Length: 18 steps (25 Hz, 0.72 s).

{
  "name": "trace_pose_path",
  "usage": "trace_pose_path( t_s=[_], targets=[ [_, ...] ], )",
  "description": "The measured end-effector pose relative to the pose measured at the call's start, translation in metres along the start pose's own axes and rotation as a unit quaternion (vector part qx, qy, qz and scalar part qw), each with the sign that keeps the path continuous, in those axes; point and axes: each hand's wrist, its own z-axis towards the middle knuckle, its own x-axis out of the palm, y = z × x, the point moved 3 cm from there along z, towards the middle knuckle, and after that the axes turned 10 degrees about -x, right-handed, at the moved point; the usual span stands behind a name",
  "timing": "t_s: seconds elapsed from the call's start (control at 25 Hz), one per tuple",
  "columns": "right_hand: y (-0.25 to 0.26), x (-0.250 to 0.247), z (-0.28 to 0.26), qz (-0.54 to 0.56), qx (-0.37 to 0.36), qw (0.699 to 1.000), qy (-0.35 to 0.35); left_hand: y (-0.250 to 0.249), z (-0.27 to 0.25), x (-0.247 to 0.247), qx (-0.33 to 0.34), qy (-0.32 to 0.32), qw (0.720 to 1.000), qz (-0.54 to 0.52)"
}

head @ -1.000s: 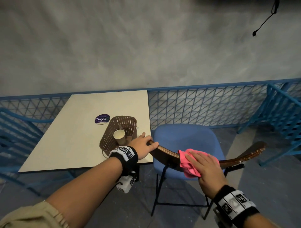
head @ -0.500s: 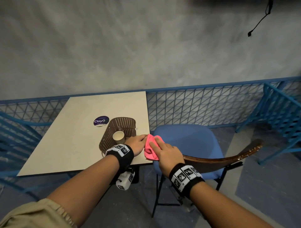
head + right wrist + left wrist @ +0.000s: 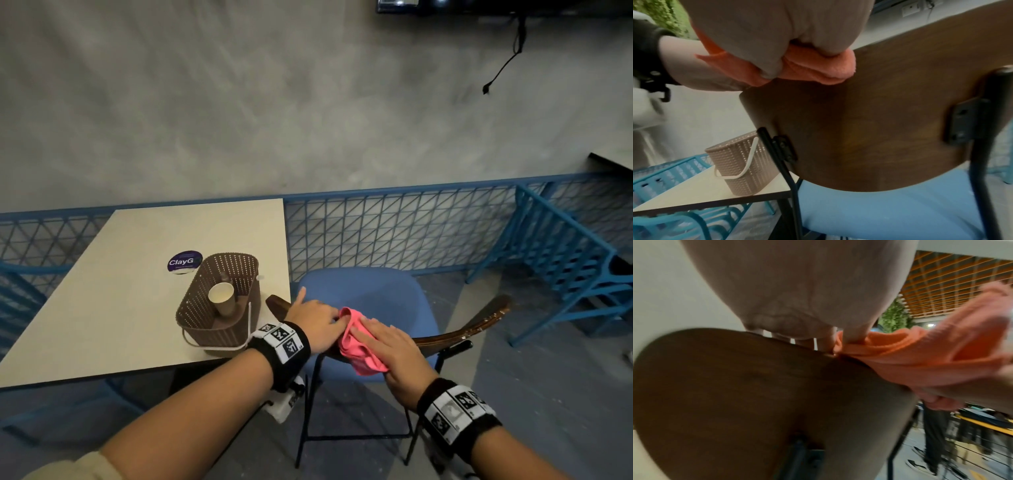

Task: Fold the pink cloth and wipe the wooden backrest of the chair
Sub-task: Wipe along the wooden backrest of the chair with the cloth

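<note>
The wooden backrest (image 3: pixel 455 337) is a curved band of dark, grained plywood whose long axis runs left to right across the head view, its ends bowing away toward the blue seat (image 3: pixel 370 298); its right end looks chipped and speckled pale. Black metal brackets (image 3: pixel 962 120) bolt it to thin black tube legs.

The pink cloth (image 3: pixel 356 346) is a soft, nubbly fabric, bunched into thick rounded folds and draped over the top edge of the backrest, left of its middle. Its long axis runs roughly across the edge, front to back.

The right hand (image 3: pixel 394 353) lies over the cloth with fingers laid forward on top, while the thumb curls under and pinches the folds against the wood, as the right wrist view shows. The left hand (image 3: pixel 313 323) rests on the top edge just beside it, fingers curled over the rim and touching the cloth's near fold; whether it actually grips the cloth is hard to tell in the blurred left wrist view.

On the pale bench (image 3: pixel 102 308) stands a brown perforated plastic basket (image 3: pixel 202 322) with a white handle, holding a paper cup (image 3: pixel 222 299).
</note>
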Motion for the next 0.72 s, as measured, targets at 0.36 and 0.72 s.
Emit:
trace_pose_path(
  t_s=[0.36, 0.72],
  targets=[
    [-0.061, -0.055, -0.051, 0.025, 0.008, 0.996, -0.080, -0.083, -0.003, 0.022, 0.085, 0.032, 0.995, 0.036],
    [-0.064, -0.058, -0.049, -0.023, 0.023, 0.998, -0.061, -0.095, 0.009, 0.025, 0.013, 0.039, 0.996, 0.079]
  ],
)
